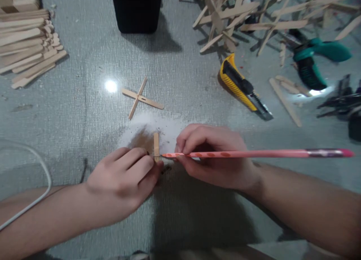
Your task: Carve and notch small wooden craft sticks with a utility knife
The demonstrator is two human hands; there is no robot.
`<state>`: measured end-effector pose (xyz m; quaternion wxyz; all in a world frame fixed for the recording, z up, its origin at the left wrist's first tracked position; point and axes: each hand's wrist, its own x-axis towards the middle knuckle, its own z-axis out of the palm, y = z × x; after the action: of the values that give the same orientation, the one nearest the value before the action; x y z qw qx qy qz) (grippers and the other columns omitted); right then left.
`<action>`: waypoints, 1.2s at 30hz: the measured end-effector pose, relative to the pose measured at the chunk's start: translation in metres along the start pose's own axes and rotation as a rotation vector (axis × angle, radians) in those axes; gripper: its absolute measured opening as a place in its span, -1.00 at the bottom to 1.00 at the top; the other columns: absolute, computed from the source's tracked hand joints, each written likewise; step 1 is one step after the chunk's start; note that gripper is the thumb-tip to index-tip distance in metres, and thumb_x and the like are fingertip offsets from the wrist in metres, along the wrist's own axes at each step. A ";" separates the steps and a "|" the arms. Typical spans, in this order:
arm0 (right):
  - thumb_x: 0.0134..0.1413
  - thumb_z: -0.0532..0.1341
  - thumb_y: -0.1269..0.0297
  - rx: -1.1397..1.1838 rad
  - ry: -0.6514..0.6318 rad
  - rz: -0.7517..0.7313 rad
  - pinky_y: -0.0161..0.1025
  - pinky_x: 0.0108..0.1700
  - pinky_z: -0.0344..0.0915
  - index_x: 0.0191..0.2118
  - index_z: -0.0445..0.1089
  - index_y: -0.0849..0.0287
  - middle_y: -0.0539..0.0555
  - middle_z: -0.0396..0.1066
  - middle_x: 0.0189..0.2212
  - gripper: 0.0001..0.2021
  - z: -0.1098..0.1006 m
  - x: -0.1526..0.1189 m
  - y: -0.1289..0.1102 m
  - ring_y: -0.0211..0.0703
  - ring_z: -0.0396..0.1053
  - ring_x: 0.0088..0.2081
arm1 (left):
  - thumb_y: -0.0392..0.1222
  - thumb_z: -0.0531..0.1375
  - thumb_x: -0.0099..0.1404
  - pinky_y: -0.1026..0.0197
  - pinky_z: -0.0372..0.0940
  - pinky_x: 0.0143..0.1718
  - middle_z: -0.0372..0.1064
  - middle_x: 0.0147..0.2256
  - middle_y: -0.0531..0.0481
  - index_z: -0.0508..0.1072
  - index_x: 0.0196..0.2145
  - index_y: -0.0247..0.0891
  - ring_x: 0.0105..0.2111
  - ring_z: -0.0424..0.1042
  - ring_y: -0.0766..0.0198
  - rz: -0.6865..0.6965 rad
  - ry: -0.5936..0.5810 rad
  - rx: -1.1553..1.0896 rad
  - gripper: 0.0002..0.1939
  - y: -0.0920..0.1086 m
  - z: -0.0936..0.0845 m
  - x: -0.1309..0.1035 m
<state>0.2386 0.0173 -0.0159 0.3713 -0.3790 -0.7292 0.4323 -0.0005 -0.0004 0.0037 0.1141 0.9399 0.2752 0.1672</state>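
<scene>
A short wooden stick (156,141) stands out from the fingertips of my left hand (124,177), which is closed on its lower part. My right hand (211,154) pinches a pink pencil (254,153) near its pointed end. The pencil lies level, its tip touching or almost touching the stick, its eraser end toward the right. A thin dark line crosses the stick beside the tip; I cannot make out what it is. Just beyond my hands, two crossed wooden sticks (138,96) rest on the table, one with a small slot.
Stacked wooden sticks (31,45) are at the left back, a black container (137,9) at the back. To the right lie a yellow cutter (238,83) with its blade out, green-handled pliers (310,60) and a heap of crossed sticks (225,19). A white cable (46,169) curves over my left forearm.
</scene>
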 end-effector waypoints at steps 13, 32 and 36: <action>0.19 0.30 0.47 0.016 0.022 -0.005 -0.23 -0.34 0.38 -0.31 0.35 0.06 -0.01 0.47 -0.41 -0.84 -0.005 0.002 0.000 -0.22 0.46 -0.38 | -0.33 0.14 0.50 0.01 0.43 -0.12 0.60 0.02 -0.16 0.57 -0.08 -0.41 -0.07 0.57 0.07 0.098 -0.013 0.047 -0.80 -0.014 -0.005 -0.004; 0.26 0.24 0.45 -0.020 0.012 -0.023 -0.20 -0.29 0.42 -0.23 0.38 0.04 0.02 0.51 -0.36 -0.87 -0.008 0.003 -0.003 -0.16 0.49 -0.31 | -0.26 0.34 0.39 -0.01 0.63 -0.08 0.63 -0.04 -0.04 0.57 -0.10 -0.28 0.05 0.60 -0.02 0.006 0.073 -0.058 -0.86 -0.025 0.001 -0.003; 0.26 0.24 0.49 0.014 -0.013 -0.034 -0.22 -0.29 0.43 -0.22 0.38 0.06 0.02 0.50 -0.37 -0.85 -0.007 0.002 -0.004 -0.19 0.50 -0.31 | -0.21 0.35 0.40 -0.01 0.63 -0.11 0.62 0.01 -0.06 0.57 -0.09 -0.26 0.04 0.61 -0.01 -0.006 0.068 -0.034 -0.85 -0.024 0.001 -0.004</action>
<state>0.2429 0.0207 -0.0093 0.3766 -0.3611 -0.7348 0.4334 -0.0143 0.0173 -0.0055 0.1212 0.9307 0.2789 0.2034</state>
